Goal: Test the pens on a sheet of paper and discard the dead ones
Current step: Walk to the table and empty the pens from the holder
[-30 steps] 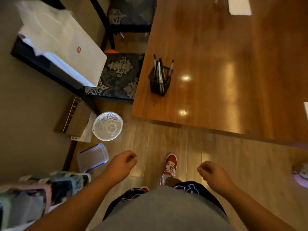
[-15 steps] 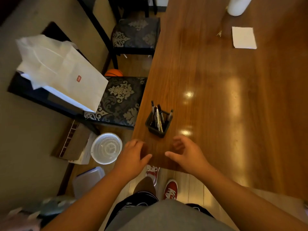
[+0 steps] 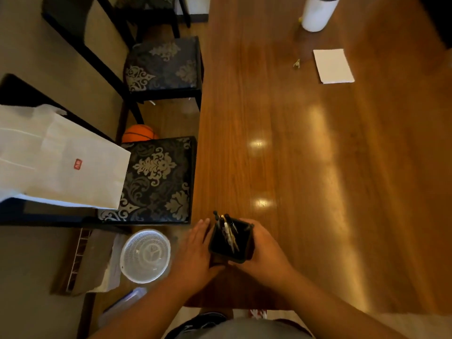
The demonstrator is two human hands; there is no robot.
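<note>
The pen holder [image 3: 230, 243] is being clasped by the curled right hand [image 3: 265, 255] and braced by the flat left hand [image 3: 195, 250], the paper sheet [image 3: 333, 66] lying far upper right.

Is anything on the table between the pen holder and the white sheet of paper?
Nothing visible: bare tabletop runs from the pen holder to the sheet of paper. A small yellowish object lies just left of the sheet, off the path.

Pen holder [image 3: 231, 243] at the tabletop's [image 3: 293, 167] near left corner
Pens [image 3: 228, 231] stand in it, between left hand [image 3: 195, 253] and right hand [image 3: 264, 255]; sheet of paper [image 3: 333, 66] far behind, rightward; basket [image 3: 145, 255] left, on the floor [image 3: 171, 113].
</note>
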